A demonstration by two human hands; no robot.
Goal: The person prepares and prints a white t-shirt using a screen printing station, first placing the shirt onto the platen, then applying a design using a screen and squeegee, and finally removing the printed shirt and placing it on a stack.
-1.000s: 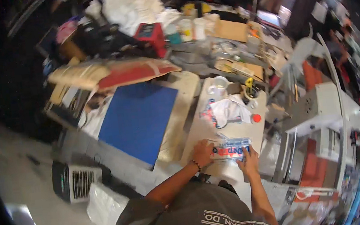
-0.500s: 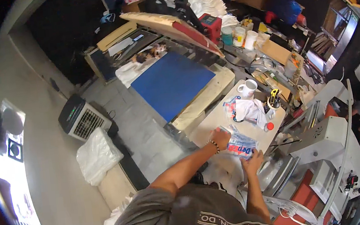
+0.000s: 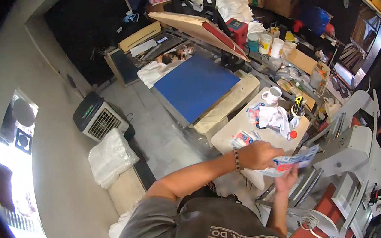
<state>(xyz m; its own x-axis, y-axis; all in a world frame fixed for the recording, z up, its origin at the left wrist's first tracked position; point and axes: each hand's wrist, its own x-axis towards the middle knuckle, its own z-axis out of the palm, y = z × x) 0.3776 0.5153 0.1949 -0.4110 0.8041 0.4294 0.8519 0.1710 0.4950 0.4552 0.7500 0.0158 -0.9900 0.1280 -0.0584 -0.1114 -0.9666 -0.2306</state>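
A thin printed sheet (image 3: 302, 157) with blue and red lettering is held up past the near right edge of the small table (image 3: 223, 139). My left hand (image 3: 258, 155), with a beaded bracelet at the wrist, is closed on the sheet's upper left side. From below, my right hand (image 3: 287, 179) grips its lower edge with thumb and fingers. More printed sheets (image 3: 243, 139) lie on the table beyond my left wrist. Farther back on it are a white mug (image 3: 271, 95), a crumpled white cloth (image 3: 274, 117), a red cap (image 3: 293, 134) and a holder with a yellow-handled tool (image 3: 298, 106).
A white heat press-like machine (image 3: 349, 148) stands close on the right. Ahead is a blue flat platen (image 3: 196, 88) under a raised lid (image 3: 204, 31), with a calico cat (image 3: 177, 54) beside it. An air cooler (image 3: 99, 117) and a plastic-wrapped bundle (image 3: 111, 157) are at the left.
Both hands have moved right with the sheet, away from the table top. The sheet is now tilted up over the machine's side. My view has shifted slightly.
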